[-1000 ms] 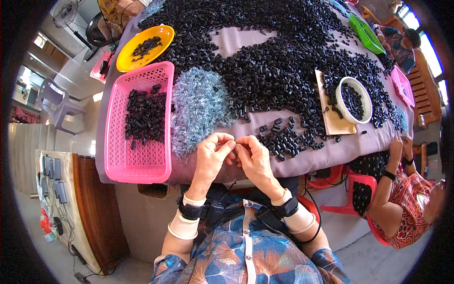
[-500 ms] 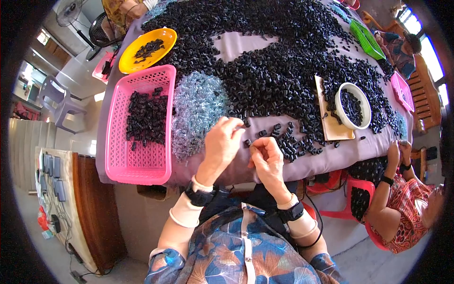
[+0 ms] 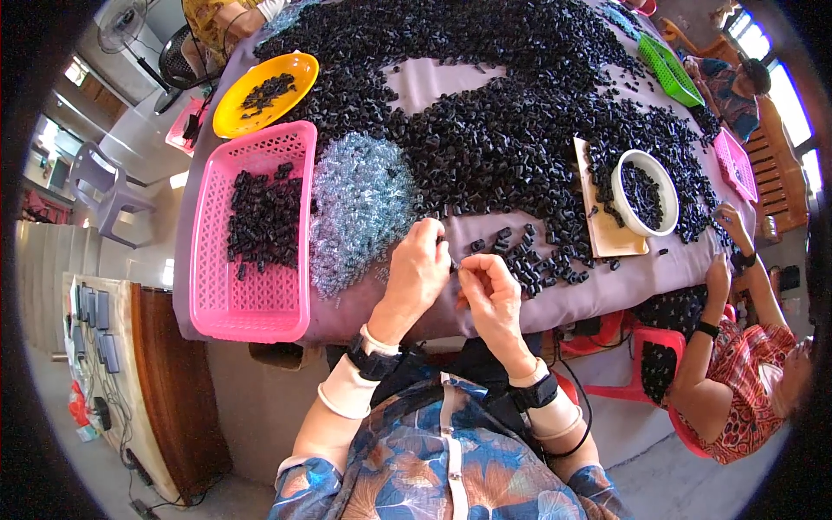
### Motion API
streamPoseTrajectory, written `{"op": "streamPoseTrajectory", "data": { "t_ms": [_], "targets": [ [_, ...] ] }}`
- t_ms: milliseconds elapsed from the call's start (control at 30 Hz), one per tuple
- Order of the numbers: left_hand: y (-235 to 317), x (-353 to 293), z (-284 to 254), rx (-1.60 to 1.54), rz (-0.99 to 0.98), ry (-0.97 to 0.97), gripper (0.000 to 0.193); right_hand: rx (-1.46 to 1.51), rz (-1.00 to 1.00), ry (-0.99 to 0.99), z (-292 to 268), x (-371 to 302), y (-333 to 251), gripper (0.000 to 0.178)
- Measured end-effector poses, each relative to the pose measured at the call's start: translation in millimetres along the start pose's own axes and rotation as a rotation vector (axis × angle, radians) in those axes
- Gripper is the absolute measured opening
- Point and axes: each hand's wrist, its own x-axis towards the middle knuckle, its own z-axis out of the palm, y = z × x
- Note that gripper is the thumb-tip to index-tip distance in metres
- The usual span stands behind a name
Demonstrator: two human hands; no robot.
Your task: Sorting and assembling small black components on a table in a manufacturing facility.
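My left hand (image 3: pixel 414 270) is closed just above the near edge of the table, its fingers curled inward. A dark bit shows at its fingertips, probably a small black plastic piece. My right hand (image 3: pixel 492 299) faces it with thumb and forefinger pinched; what lies between them is too small to make out. Beyond both hands spreads a big pile of short black plastic tubes (image 3: pixel 494 165), with a looser cluster of tubes (image 3: pixel 530 264) beside my right hand. A heap of shiny blue-grey coil-like pieces (image 3: pixel 360 204) lies left of my left hand.
At the left stand a pink basket (image 3: pixel 251 314) holding black pieces and a yellow plate (image 3: pixel 227 117). A white bowl (image 3: pixel 673 204) rests on a cardboard piece (image 3: pixel 620 244) at the right. A green basket (image 3: pixel 669 71) lies farther off. Another person (image 3: pixel 737 381) sits at the right.
My left hand has drawn slightly closer to me and its fingers have curled in more. My right hand stays nearly in place. The person at the right has moved one hand toward the table.
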Motion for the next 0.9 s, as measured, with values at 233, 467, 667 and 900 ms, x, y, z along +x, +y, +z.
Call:
{"op": "streamPoseTrajectory", "data": {
  "t_ms": [233,467,667,900],
  "targets": [
    [7,-17,-25,-0.335,-0.232,-0.147,0.020,-0.051,-0.044,0.008,0,8,0,0.008],
    [11,-22,-26,-0.425,-0.170,-0.115,0.017,-0.132,-0.092,0.005,1,8,2,0.008],
    [14,-23,-28,-0.839,-0.623,-0.174,0.019,-0.168,-0.120,-0.014,4,3,4,0.007],
    [6,-28,-26,-1.038,-0.710,-0.155,0.021,-0.156,-0.154,-0.007,9,3,12,0.009]
  ]
}}
